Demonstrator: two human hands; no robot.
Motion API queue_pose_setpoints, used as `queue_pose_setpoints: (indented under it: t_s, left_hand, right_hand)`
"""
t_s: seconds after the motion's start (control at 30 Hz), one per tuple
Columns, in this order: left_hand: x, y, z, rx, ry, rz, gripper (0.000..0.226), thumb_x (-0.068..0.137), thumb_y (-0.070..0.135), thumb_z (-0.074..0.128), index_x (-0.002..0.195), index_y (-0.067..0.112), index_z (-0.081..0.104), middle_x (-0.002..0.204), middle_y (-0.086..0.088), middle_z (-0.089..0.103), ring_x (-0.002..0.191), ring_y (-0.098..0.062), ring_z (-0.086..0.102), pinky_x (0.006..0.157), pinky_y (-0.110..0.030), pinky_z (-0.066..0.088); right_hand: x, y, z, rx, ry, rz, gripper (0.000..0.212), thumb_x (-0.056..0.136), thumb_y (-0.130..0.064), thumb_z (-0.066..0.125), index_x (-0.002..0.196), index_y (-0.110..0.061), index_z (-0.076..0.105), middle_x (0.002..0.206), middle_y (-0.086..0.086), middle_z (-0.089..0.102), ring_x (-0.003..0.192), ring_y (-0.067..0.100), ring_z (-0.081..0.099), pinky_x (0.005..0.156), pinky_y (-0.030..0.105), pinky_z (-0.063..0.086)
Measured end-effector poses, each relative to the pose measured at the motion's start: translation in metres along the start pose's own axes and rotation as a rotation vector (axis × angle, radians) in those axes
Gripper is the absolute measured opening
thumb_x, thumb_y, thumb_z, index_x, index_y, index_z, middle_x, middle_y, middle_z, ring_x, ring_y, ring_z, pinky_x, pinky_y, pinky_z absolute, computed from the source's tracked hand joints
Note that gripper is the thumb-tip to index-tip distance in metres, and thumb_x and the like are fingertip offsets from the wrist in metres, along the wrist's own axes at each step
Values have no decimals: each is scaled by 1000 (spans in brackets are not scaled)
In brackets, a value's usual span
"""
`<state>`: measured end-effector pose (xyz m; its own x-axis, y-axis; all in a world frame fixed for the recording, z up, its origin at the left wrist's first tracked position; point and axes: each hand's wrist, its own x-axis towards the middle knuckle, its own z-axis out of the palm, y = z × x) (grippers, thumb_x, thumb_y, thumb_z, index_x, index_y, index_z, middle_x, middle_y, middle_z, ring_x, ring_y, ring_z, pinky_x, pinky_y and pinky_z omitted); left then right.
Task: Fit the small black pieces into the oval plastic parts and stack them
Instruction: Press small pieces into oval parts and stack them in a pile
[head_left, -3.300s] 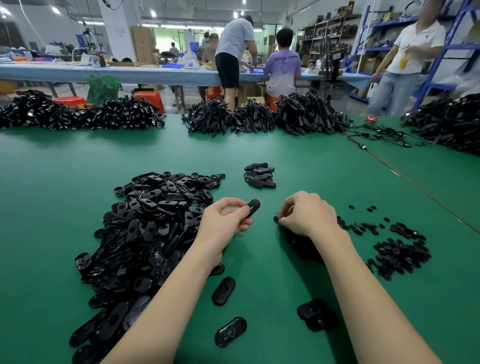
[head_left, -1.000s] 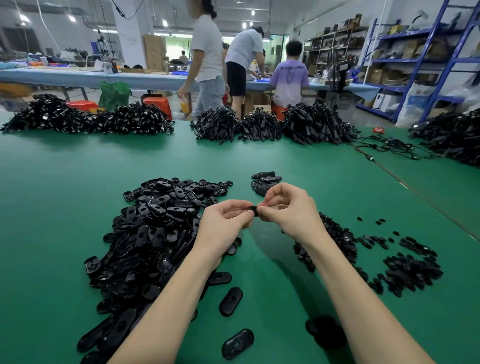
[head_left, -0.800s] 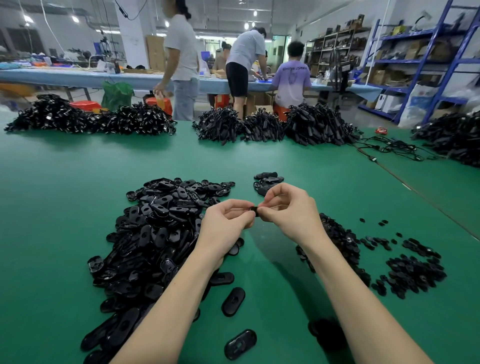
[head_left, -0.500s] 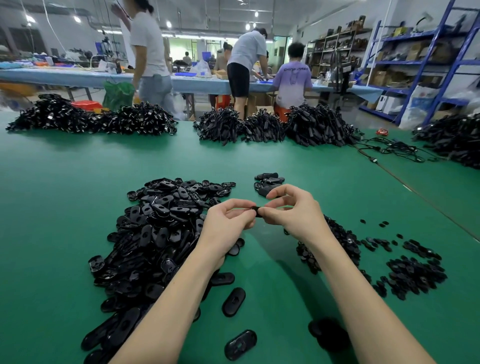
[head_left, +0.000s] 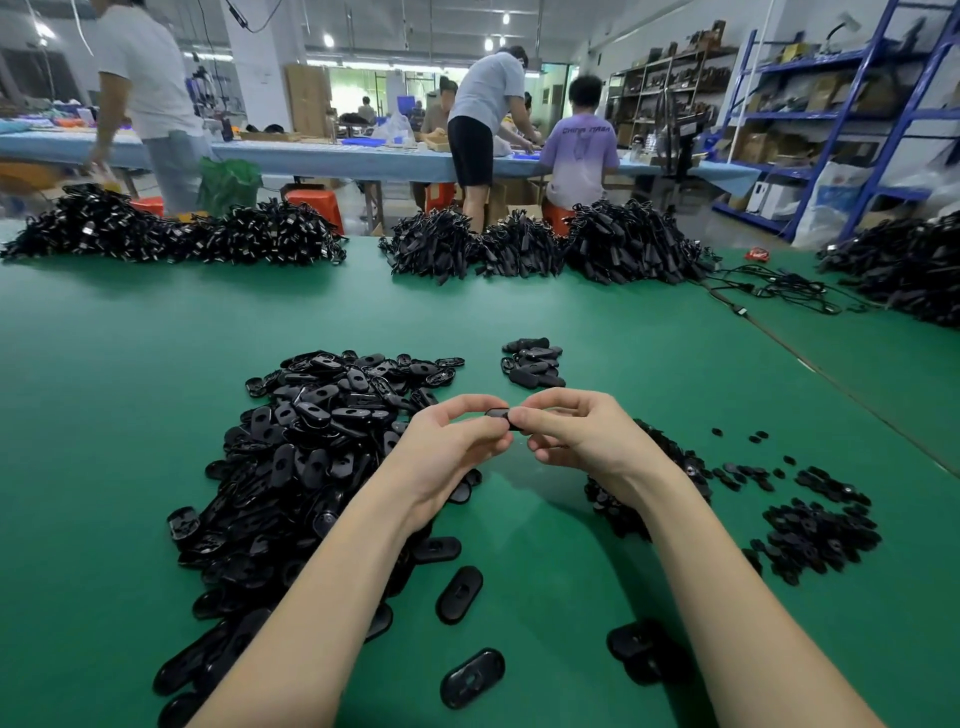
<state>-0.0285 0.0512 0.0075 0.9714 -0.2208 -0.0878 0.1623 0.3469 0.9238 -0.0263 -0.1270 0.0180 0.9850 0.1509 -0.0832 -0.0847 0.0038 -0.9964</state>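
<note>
Hands pinch one oval part between them, long axis left-right; your finished stack lies straight ahead, nearer your right hand.

Left of the hands a wide heap of oval parts blocks the bench. Right of them lie small black pieces. Beyond them sits a small stack, with open green bench past it. Loose ovals dot the lane beneath the forearms.
</note>
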Motion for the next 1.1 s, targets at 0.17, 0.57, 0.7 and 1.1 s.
queue_pose_setpoints:
  t_s: [0.17, 0.57, 0.7, 1.1]
  left_hand:
    - [1, 1, 0, -28, 12, -30, 19, 86, -11, 64, 100, 2, 68, 82, -9, 72, 70, -18, 69, 69, -18, 56]
    - [-1, 3, 2, 4, 35, -13, 15, 87, -9, 65, 96, 2, 67, 80, -9, 74, 69, -17, 69, 69, -18, 56]
    - [-1, 2, 2, 52, 56, 3, 14, 86, -8, 67, 95, 4, 68, 78, -10, 73, 72, -19, 68, 70, -18, 56]
    - [2, -8, -2, 262, 117, 45, 11, 85, -2, 71, 92, 7, 71, 84, -14, 75, 74, -18, 72, 85, -36, 53]
  right_hand:
    - [1, 2, -2, 32, -25, 21, 18, 82, -24, 84, 94, -13, 76, 83, 3, 74, 62, 12, 66, 60, 21, 56]
    - [4, 1, -3, -51, -11, -3, 8, 86, -12, 80, 92, -10, 76, 81, 3, 72, 59, 12, 63, 57, 22, 54]
    - [3, 0, -2, -75, 2, -12, 8, 85, -12, 81, 91, -10, 76, 80, 2, 71, 59, 11, 61, 57, 23, 55]
    - [7, 5, 5, -203, 70, -53, 10, 85, -3, 78, 83, -7, 69, 57, -5, 63, 52, 8, 59, 53, 23, 55]
